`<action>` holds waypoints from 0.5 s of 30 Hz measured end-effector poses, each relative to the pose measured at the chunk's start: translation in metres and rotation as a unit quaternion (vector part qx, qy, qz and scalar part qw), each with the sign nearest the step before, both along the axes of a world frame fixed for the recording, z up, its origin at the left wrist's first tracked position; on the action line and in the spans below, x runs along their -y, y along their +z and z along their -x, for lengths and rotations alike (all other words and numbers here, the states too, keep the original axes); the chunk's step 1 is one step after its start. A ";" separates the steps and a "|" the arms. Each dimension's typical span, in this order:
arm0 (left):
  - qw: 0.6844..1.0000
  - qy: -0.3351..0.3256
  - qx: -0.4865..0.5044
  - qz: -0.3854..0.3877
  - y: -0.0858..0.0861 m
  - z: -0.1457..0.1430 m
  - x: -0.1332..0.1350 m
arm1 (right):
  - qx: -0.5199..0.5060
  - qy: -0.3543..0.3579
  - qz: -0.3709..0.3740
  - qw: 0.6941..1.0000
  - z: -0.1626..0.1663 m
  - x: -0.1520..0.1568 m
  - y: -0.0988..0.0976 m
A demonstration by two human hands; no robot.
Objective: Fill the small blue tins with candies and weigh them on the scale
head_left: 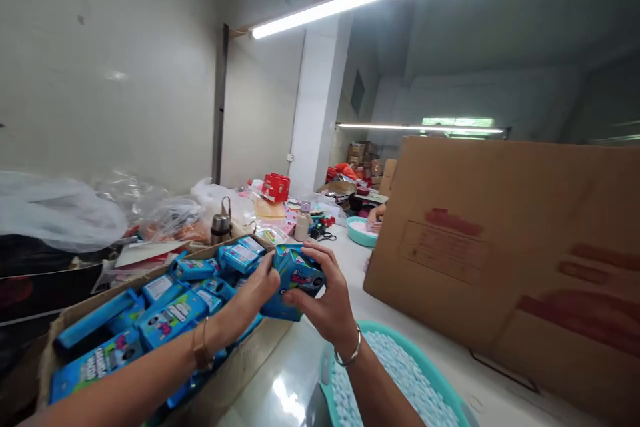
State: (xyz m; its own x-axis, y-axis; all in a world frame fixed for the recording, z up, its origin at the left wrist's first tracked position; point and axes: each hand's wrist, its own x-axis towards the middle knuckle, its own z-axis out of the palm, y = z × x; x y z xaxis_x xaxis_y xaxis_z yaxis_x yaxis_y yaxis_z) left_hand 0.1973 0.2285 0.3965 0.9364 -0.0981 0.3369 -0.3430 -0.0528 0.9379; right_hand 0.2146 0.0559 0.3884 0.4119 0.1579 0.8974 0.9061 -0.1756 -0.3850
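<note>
Small blue box [295,277] sits gripped between both hands, held just above the near corner of an open cardboard carton [245,367]. The left hand [257,293] closes on its left side with the fingers curled behind. The right hand [327,303] wraps over its top and right side, thumb underneath. A bracelet [201,347] shows on the left wrist and a silver bangle [353,352] on the right.

The carton is filled with more blue packs [170,317], lying at mixed angles. Under the right forearm stands a teal basin [425,363] holding small white pieces [400,373]. It rests on the pale worktop [345,253]. A large brown cardboard box [500,253] stands to the right, close to the basin.

Farther along the worktop are a metal flask [221,227], a red tin [275,187] and a second teal bowl [361,233], where another person's hand [375,215] reaches in. Clear plastic bags [55,210] are heaped at the left by the wall.
</note>
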 end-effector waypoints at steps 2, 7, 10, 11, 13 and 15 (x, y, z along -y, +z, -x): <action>0.999 -0.049 -0.014 0.007 -0.009 0.013 0.033 | -0.009 -0.062 -0.021 0.998 0.024 0.018 -0.015; 0.983 -0.157 -0.079 -0.053 -0.034 0.027 0.089 | -0.133 -0.126 0.037 0.982 0.070 0.074 -0.068; 0.967 -0.178 -0.177 0.036 -0.058 0.034 0.104 | -0.216 -0.108 0.058 0.969 0.084 0.117 -0.102; 0.955 -0.159 -0.230 0.097 -0.066 0.037 0.106 | -0.231 -0.141 0.059 0.961 0.085 0.129 -0.114; 0.921 -0.077 -0.316 0.215 -0.078 0.041 0.106 | -0.246 -0.244 0.113 0.931 0.082 0.140 -0.141; 0.889 0.014 -0.343 0.303 -0.087 0.043 0.103 | -0.239 -0.295 0.260 0.888 0.072 0.137 -0.168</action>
State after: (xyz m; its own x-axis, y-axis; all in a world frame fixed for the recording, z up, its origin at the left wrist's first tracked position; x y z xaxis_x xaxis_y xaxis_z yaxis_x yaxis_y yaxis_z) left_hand 0.1543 0.1256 0.3098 0.9415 -0.0667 -0.3304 0.3133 0.5344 0.7850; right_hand 0.1422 -0.0815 0.2203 0.8746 0.1311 0.4667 0.3532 -0.8318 -0.4282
